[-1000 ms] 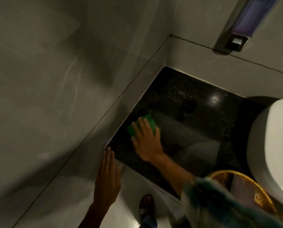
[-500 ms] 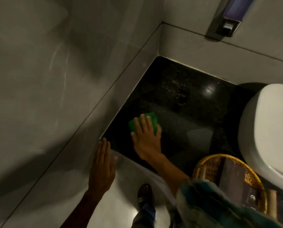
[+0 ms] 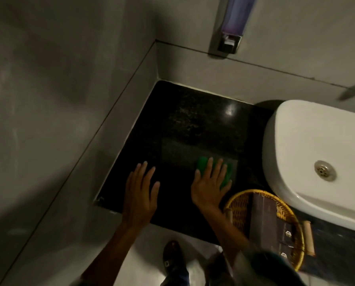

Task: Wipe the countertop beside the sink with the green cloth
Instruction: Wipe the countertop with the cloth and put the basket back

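Observation:
The black speckled countertop (image 3: 184, 124) fills the corner between two grey walls, left of the white sink (image 3: 308, 153). A green cloth (image 3: 203, 165) lies flat on the countertop near its front right. My right hand (image 3: 210, 185) presses down on the cloth with fingers spread, covering most of it. My left hand (image 3: 140, 193) rests flat and open on the countertop's front left, apart from the cloth, holding nothing.
A yellow wicker basket (image 3: 238, 205) with a dark box in it stands at the front edge, touching distance right of my right hand. A soap dispenser (image 3: 232, 27) hangs on the back wall. My foot (image 3: 173, 259) shows on the floor below.
My right hand slid the cloth from the left wall edge rightward toward the sink. My left hand moved from the counter's front left corner onto the countertop.

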A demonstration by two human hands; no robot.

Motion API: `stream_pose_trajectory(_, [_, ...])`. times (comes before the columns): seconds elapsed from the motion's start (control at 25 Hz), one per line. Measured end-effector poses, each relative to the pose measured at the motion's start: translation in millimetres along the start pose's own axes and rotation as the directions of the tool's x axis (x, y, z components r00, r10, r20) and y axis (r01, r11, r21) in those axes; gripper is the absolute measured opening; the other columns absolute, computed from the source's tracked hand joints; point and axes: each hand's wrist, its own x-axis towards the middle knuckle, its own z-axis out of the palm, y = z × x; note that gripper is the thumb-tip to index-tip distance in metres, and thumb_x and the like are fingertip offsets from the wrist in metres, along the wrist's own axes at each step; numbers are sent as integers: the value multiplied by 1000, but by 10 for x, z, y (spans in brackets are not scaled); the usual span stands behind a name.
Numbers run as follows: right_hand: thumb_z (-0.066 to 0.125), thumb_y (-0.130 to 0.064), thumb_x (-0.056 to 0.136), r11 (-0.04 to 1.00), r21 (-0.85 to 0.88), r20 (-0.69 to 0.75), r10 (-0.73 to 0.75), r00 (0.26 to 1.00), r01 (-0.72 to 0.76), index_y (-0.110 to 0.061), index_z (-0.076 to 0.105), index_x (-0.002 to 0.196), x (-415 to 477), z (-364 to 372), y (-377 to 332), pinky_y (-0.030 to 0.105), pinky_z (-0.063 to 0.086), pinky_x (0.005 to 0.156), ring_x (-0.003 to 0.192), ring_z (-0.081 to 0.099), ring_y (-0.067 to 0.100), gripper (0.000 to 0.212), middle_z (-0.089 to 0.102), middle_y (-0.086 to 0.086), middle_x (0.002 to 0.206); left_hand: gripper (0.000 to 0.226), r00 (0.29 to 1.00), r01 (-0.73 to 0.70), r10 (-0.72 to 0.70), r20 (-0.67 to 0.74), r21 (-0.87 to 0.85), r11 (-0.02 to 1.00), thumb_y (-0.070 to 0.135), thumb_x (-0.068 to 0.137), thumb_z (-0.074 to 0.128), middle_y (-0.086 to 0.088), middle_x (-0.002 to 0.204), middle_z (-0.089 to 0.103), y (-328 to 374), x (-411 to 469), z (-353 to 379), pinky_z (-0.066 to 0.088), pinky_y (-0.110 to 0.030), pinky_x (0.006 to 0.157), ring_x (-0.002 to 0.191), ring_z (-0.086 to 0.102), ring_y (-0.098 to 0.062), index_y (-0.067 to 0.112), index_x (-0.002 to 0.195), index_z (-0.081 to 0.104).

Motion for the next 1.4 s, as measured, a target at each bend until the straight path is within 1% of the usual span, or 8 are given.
stream_pose_trajectory(0.32, [12,-54,95,999,7,98,35,995,-36,-21,-23,144,-1383,411,153,49,-21,112,139,-37,14,68,-26,4,157,53,977,-135,101,190,175,975,43,99,29,-15,154,33,-130,1162,177,23,-51,118,146,22,-30,11,139,42])
stream_pose_trajectory(0.6, [32,-44,98,931,214,-78,318,945,-296,-18,-2,152,73,195,-265,59,-3,115,148,-14,24,69,-13,8,162,57,963,-117,61,263,201,973,51,97,28,-7,161,18,-259,1199,300,13,-48,122,149,10,-23,21,146,29])
stream_pose_trajectory(0.8, [48,-40,90,952,106,-426,306,852,-289,-11,38,144,1151,-40,-104,62,23,110,144,29,31,62,33,17,154,70,957,-157,88,278,237,959,58,95,16,-8,162,11,-324,935,243,13,-47,122,150,4,-22,15,150,17])
stream_pose_trajectory(0.92, [42,-38,93,956,170,-348,285,893,-239,-13,26,149,1735,-74,-332,62,10,113,149,13,28,63,19,15,160,68,981,-113,68,181,255,960,55,95,28,-7,161,18,-351,821,265,19,-45,121,150,10,-20,14,150,21])
stream_pose_trajectory(1.04, [35,-40,98,986,26,-96,-164,982,168,-20,17,152,1965,134,-1110,63,4,114,150,0,25,61,6,8,163,66,988,-91,56,142,254,963,54,94,36,-5,159,24,-343,863,297,19,-42,120,149,14,-17,16,148,27])
stream_pose_trajectory(1.16, [37,-43,97,681,-96,168,-707,686,726,-27,23,150,1585,423,-1553,59,7,115,149,5,21,57,13,2,163,65,985,-88,47,164,250,964,54,93,38,-7,157,31,-339,903,290,21,-41,119,147,19,-18,15,145,33])
stream_pose_trajectory(1.28, [37,-44,96,418,-121,230,-870,435,900,-31,28,148,1354,394,-1127,44,6,113,149,13,18,54,22,0,161,60,984,-75,37,176,215,974,54,94,35,-5,154,35,-344,866,220,21,-40,120,147,18,-14,16,140,39])
stream_pose_trajectory(1.4, [39,-41,97,660,-256,26,-726,687,707,-28,31,147,1758,25,-523,49,16,116,148,16,22,52,23,3,160,56,986,-52,29,166,141,989,55,93,34,5,157,27,-262,944,226,19,-39,121,148,10,-8,24,140,38])
